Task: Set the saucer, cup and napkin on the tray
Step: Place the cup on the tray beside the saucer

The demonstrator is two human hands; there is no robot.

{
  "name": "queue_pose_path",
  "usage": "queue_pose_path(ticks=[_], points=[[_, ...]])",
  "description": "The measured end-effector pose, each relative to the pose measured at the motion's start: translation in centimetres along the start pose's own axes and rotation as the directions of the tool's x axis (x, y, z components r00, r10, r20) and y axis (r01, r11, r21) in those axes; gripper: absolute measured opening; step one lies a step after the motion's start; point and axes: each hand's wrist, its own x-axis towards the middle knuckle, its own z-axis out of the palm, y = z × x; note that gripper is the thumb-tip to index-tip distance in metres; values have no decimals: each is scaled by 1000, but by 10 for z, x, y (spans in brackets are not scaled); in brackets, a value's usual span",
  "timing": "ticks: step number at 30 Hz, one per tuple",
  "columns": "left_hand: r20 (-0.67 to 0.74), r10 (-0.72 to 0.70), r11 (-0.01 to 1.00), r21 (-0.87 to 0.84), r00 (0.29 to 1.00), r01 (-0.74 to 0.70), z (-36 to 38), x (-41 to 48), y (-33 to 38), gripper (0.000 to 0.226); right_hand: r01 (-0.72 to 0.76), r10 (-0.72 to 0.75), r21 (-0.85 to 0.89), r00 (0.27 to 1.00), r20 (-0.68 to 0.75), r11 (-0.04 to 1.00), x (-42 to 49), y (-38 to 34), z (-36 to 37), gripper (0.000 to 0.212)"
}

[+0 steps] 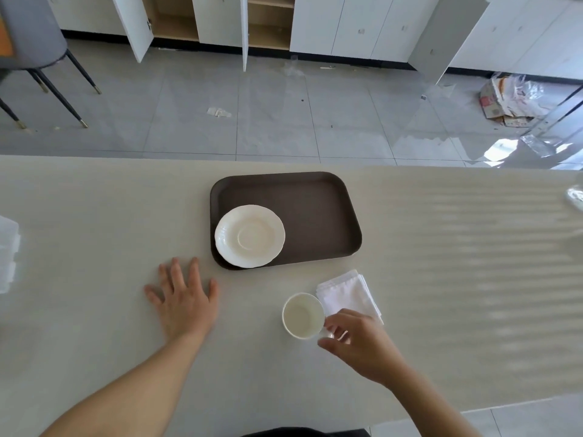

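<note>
A dark brown tray (315,209) lies on the pale table. A white saucer (249,236) sits in the tray's near left corner, its edge over the rim. In front of the tray stands a white cup (303,315), empty and upright. My right hand (356,345) is at the cup's right side, fingers closed around its handle. A folded white napkin (348,293) lies just behind and right of the cup, partly under my fingers. My left hand (183,294) rests flat on the table left of the tray, fingers spread, holding nothing.
A clear plastic container (8,253) sits at the table's left edge and a glassy object (575,197) at the right edge. Beyond the table's far edge are tiled floor, a chair (34,42), open cabinets and a box with plastic wrap (504,99).
</note>
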Motion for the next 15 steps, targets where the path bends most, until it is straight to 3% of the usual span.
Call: queue_pose_path(ticks=[8, 15], points=[[-19, -12, 1000, -15, 1000, 11, -1, 1, -1, 60, 94, -116, -136, 980, -163, 986, 5, -5, 10, 8], [-37, -16, 1000, -4, 999, 15, -2, 1, 2, 58, 60, -94, -124, 952, -291, 990, 8, 0, 8, 9]])
